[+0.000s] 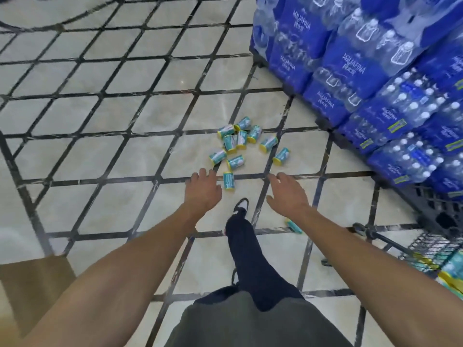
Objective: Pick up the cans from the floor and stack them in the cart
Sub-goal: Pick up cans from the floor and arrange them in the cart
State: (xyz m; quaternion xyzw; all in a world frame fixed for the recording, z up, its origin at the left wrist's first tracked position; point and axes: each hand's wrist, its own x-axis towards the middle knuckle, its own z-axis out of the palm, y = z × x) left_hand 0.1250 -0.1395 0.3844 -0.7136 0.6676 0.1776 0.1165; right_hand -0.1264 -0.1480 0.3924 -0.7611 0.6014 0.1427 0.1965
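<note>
Glossy tiled floor (105,156) w/ scattered cylindrical teal cans (235,146); both hands, left hand (203,189) & right hand (288,194), spread, empty

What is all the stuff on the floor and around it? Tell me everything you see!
cans: about eleven, teal and yellow, scattered on the floor ahead; one more by the right forearm
floor: beige tiles, dark lines
water packs: many, blue, stacked at right
cart: one, dark wire, lower right, teal and yellow items inside
box: one, brown, lower left
leg: dark trousers, black and white shoe
left hand: open, reaching
right hand: open, reaching
</note>
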